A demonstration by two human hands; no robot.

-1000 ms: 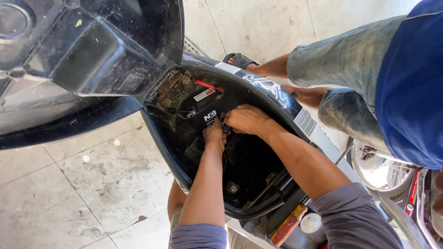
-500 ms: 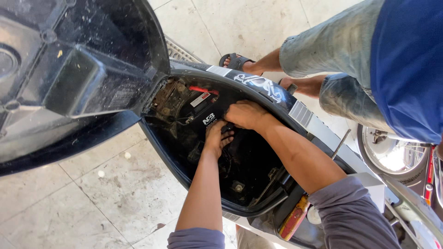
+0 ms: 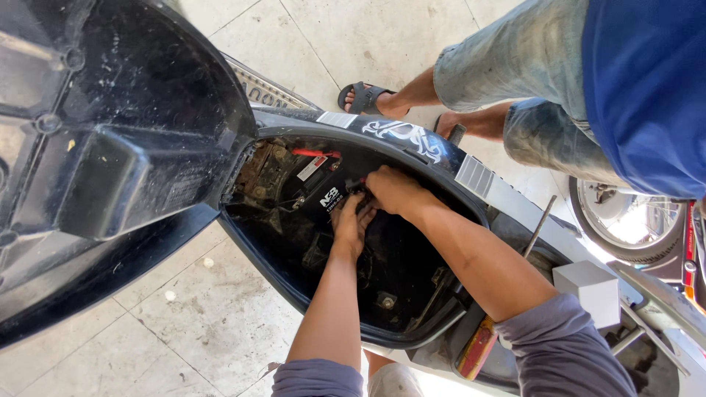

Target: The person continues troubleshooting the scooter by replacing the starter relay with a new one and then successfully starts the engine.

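Grip: left hand (image 3: pixel 351 224) and right hand (image 3: pixel 393 190) curl at a boxy black battery (image 3: pixel 323 192); exact hold unclear.
Compartment (image 3: pixel 397 287): dusty, rounded black plastic tub.
Seat (image 3: pixel 110 147): raised, scuffed ribbed underside.

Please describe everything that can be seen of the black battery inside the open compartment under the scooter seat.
The black battery is a box-shaped block, plastic by its look, with white markings on its face. It sits in the upper part of the dusty black under-seat compartment, partly hidden. A red cable runs just above it. The right hand rests at its right edge and the left hand reaches in just below it. Whether its terminals are connected cannot be seen.
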